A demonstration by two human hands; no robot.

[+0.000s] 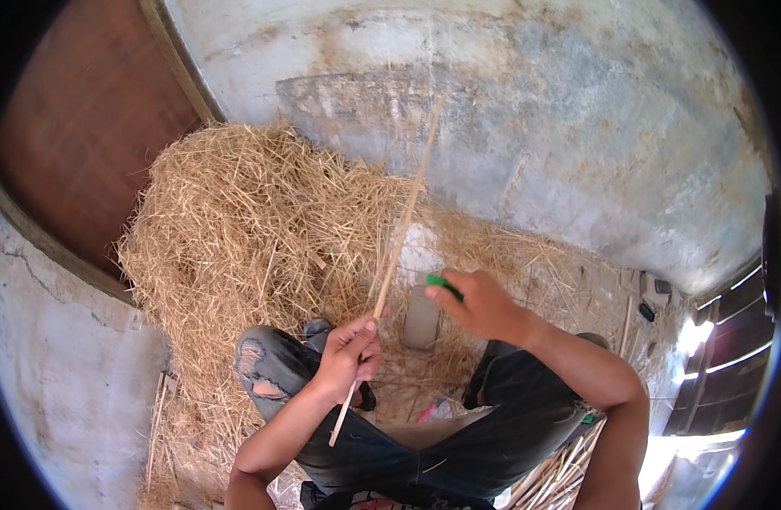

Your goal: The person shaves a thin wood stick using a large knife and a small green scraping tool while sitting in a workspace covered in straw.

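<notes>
L hand (350,350) fisted on stick (401,231); R hand (480,303) pinching green tool (442,284), maybe; straw pile (246,229) behind.

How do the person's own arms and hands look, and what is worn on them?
Both forearms are bare, with no sleeves in view. The left hand and right hand wear no gloves; no ring, watch or bracelet shows. Dark ripped jeans cover the legs below.

Golden-yellow straw pile (254,221) at ten o'clock; pale tan stick (401,225) near centre; bright green object (442,283) just right of it; faded dark blue ripped jeans (382,433) at six; reddish-brown door (84,127) upper left
</notes>
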